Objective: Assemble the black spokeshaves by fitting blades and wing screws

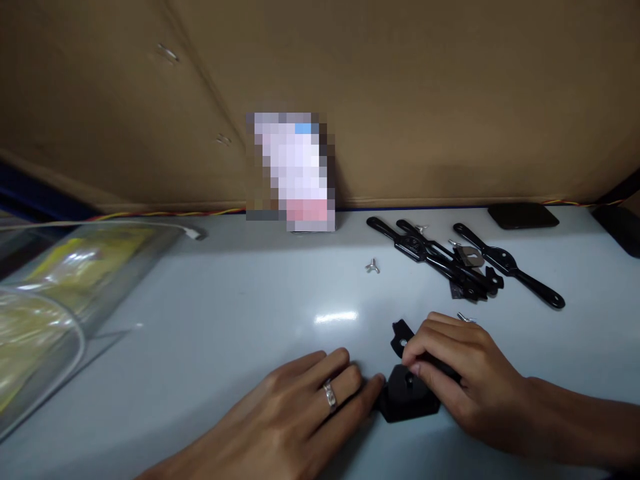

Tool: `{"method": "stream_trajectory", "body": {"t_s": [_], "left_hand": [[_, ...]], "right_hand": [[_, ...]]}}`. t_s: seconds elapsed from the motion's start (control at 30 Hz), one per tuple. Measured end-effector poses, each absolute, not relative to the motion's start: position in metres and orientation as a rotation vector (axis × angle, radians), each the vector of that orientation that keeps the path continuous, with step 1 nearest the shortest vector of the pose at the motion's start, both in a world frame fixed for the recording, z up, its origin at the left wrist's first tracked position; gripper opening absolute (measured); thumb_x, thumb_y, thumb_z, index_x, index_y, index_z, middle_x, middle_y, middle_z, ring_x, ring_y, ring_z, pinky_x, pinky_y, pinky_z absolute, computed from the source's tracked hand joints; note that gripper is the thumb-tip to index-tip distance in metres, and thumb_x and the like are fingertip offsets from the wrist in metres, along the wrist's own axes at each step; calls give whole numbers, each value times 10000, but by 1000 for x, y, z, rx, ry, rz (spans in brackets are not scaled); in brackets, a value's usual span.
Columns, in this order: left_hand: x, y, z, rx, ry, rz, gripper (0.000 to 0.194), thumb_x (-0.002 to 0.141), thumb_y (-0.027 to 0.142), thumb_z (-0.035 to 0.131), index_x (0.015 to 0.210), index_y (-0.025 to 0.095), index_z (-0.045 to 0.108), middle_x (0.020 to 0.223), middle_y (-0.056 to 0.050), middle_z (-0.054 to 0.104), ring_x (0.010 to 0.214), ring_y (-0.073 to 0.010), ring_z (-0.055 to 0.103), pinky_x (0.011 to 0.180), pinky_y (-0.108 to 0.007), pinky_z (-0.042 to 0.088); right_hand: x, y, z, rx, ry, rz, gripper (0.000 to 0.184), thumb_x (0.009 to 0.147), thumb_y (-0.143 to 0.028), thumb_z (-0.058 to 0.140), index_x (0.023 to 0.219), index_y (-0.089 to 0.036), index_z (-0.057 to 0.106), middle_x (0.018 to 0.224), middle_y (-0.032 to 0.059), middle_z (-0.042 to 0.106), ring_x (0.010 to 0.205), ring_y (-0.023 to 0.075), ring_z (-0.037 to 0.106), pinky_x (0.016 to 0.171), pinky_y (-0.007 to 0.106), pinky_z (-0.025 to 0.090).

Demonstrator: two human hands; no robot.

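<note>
On the near part of the counter (240,307), right of the middle of its back edge, a dark blunt-cornered block (413,403) with a hole in its upper face lies between the two hands. Its visible length runs roughly left to right, more or less along the back edge, but both ends pass out of sight by the fingers, so its full extent cannot be told. The left hand (305,407), wearing a ring (329,396), comes in from the near left, fingers loosely bent, the index tip touching the block's left end; its thumb is hidden, so whether it grips cannot be told. The right hand (460,373) is nearer to the hole, thumb and index tips drawn close at the block's upper right; what they pinch, if anything, is hidden. A notched black plate (401,337) with a hole sits just beyond the block toward the back edge, partly covered by the right fingers. Beyond that hand lies a small screw (465,317); farther off, toward the back right corner, a two-handled black bar (505,262) slants toward the near right.
</note>
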State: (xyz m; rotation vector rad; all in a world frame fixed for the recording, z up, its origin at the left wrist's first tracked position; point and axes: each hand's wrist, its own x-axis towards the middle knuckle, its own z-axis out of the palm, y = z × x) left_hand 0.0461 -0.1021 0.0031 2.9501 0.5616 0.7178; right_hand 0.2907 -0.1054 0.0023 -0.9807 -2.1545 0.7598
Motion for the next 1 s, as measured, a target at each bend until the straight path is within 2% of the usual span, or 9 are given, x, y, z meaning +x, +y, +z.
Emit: {"method": "stream_trajectory", "body": {"t_s": [0.53,1.0], "left_hand": [[48,-102,3,2924,590,725,285,1037,40,355,1114,80,626,753,-30,599,643,-174,536,525,-320,434],[49,-102,4,2918,599,742,338,1084,76,289,1105,86,626,775,-31,604,654,-172,533,534,-322,412]], "right_hand": [[293,-106,4,-980,-2227,779,158,949,-85,511,928,-199,618,819,4,631,753,144,560,699,278,432],[295,-106,2,-956,-2240,804,148,962,-73,520,927,-176,621,808,-1,601,741,126,531,683,263,400]]}}
